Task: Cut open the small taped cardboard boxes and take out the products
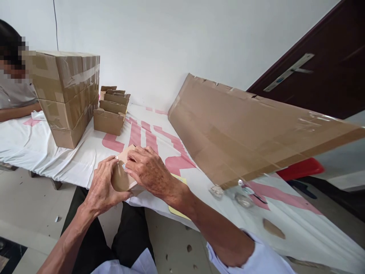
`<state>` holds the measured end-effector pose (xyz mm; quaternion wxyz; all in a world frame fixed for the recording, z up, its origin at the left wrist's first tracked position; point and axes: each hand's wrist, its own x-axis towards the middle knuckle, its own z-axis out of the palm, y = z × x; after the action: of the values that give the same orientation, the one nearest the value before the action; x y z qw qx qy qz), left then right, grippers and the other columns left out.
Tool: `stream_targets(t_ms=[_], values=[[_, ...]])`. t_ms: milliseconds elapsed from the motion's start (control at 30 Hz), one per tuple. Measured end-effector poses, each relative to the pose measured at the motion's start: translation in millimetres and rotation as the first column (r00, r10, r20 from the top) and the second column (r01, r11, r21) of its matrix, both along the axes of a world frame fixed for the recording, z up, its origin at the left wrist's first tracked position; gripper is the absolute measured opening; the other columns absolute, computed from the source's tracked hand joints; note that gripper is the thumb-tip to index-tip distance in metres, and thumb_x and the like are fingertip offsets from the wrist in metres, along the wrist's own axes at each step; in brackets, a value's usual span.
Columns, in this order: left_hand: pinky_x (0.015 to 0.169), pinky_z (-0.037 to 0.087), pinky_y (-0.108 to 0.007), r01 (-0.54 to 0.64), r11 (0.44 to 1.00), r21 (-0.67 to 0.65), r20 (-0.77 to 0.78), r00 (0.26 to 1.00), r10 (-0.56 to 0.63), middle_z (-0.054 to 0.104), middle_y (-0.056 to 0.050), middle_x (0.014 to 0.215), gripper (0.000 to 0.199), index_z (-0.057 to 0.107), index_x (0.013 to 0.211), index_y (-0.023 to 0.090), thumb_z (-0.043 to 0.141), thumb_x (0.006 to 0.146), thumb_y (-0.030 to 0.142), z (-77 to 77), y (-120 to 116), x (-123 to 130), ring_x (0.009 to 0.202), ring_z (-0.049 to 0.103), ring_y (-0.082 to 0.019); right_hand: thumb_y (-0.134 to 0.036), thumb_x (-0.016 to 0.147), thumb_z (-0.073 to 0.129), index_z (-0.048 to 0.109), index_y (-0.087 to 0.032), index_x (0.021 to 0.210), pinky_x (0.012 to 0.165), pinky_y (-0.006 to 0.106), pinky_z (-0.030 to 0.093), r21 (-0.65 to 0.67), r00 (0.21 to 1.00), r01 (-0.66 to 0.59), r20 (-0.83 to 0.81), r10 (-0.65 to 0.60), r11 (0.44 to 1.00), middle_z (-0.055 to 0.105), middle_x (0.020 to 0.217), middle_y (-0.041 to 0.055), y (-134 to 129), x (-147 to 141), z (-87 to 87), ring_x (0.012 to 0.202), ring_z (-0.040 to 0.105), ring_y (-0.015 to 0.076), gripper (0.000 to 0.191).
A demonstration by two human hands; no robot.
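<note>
Near the table's front edge, a small brown cardboard box (121,178) is in my left hand (102,182). The fingers and thumb of that hand wrap around its near-left side. Over the top of the box, my right hand (148,169) is closed, with fingers bent and thumb pressed in. At its thumb tip shows a small blue and white sticker (124,166) against the box's face. Whether the sticker lies fully flat is too small to tell. My right hand covers the far right part of the box.
Taped cartons (64,99) are stacked at the left, beside several open small boxes (110,118). A large cardboard sheet (242,133) leans at the right, with clear tape rolls (243,199) near its base. A yellow sheet (178,213) lies under my right forearm. A person (15,91) sits far left.
</note>
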<state>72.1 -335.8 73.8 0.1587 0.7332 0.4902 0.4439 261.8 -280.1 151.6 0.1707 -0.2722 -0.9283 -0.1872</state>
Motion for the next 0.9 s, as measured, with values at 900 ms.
stream_targets(t_ms=[900], values=[[0.116,0.050,-0.063,-0.022,0.999,-0.024,-0.005,1.000,0.022,0.057,-0.019,0.154,0.088,0.054,0.140,0.024,0.098,0.065,0.037,3.9,1,-8,0.145,0.054,-0.045,-0.035,0.105,0.062,0.063,-0.023,0.083,0.078,0.032,0.053,-0.480,0.720,-0.365,-0.689,-0.086,0.798,0.068,0.088,0.0032,3,22,20.4,0.083,0.063,0.0177,0.025]])
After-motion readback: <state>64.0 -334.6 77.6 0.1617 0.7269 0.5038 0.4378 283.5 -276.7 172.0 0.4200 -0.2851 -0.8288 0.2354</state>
